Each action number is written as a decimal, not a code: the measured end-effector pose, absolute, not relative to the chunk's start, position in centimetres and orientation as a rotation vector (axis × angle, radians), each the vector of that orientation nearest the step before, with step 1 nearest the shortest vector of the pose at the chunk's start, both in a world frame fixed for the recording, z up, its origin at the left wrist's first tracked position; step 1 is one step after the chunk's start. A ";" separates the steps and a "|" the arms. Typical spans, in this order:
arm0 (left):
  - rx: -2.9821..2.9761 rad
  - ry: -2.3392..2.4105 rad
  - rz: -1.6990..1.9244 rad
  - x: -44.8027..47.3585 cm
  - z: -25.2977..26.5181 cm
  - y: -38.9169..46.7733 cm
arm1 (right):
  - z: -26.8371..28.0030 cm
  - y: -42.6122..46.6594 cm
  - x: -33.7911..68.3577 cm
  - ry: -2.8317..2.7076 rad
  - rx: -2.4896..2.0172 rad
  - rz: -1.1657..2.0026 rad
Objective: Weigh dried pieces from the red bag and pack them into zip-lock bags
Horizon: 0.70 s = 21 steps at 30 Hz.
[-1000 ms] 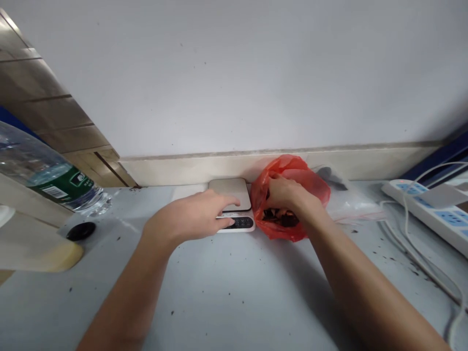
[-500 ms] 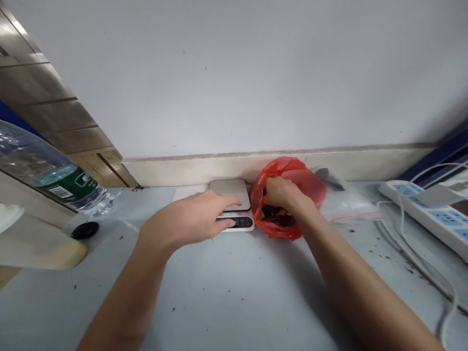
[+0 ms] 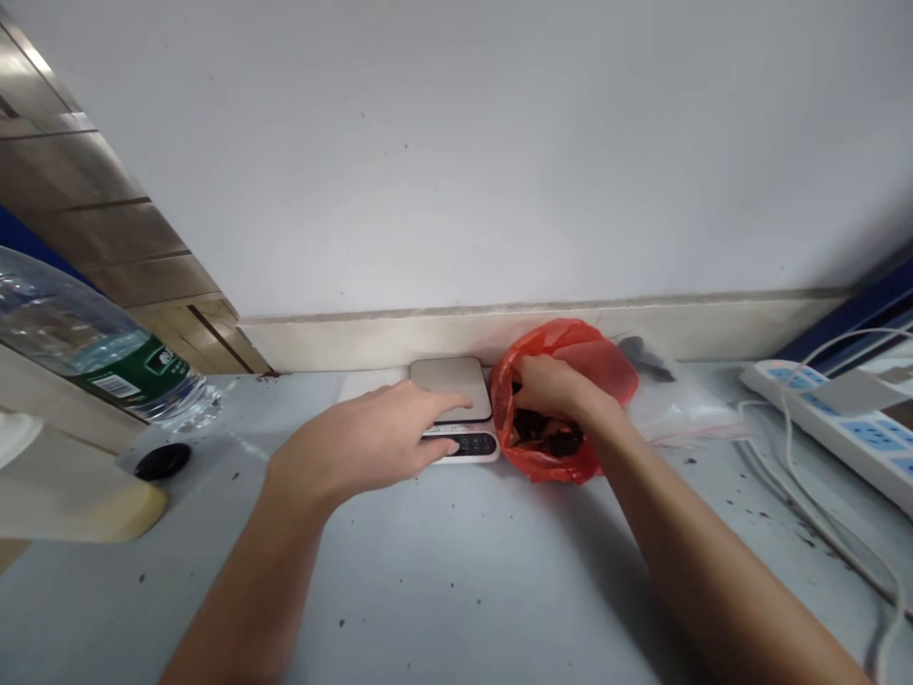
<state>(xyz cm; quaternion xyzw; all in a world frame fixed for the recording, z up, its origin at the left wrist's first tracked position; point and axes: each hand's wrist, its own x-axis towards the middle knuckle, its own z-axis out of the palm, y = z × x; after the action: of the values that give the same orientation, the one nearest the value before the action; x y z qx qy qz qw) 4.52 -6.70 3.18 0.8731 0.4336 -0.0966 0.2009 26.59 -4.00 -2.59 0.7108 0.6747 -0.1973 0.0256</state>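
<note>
My left hand [image 3: 371,433] hovers palm down over a small kitchen scale [image 3: 456,379] with a pale square plate. Its forefinger and thumb are apart; the thumb lies at the black control strip, and the forefinger reaches over the plate. Just right of the scale stands a red plastic bag [image 3: 599,357] with its mouth open, holding dark, dry-looking pieces [image 3: 549,433] that I cannot identify. My right hand [image 3: 553,385] is inside the bag, fingers bent downward. The bag and the hand itself hide the fingertips, so whether they grip anything does not show.
Behind the scale and bag rises a white wall [image 3: 456,171]. A clear plastic bag [image 3: 685,404] lies to the right, near a white power strip [image 3: 834,419] with trailing cables. On the left are a water bottle [image 3: 128,366], a black lid [image 3: 163,461] and a pale container [image 3: 64,495].
The view has tilted up slightly, so everything sits a little lower. More of the dark pieces shows in the red bag. Both hands keep nearly the same places.
</note>
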 end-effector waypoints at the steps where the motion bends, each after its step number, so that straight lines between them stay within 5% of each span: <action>1: 2.438 1.221 -0.268 4.5 3.2 -6.6 | -2.6 -4.0 26.7 2.086 2.210 -0.623; 11: 2.380 1.277 -0.296 4.0 2.6 -5.6 | -1.3 -4.0 31.2 2.113 2.287 -0.767; 21: 2.228 1.386 -0.332 3.0 3.1 -4.5 | 1.7 -6.9 34.5 2.371 2.081 -1.455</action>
<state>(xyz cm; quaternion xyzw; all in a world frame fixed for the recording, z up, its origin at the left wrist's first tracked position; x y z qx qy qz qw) 2.99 -4.46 3.09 0.8165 0.5081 -0.1215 0.2458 34.46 -6.85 1.66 0.5908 0.6731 -0.4130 -0.1653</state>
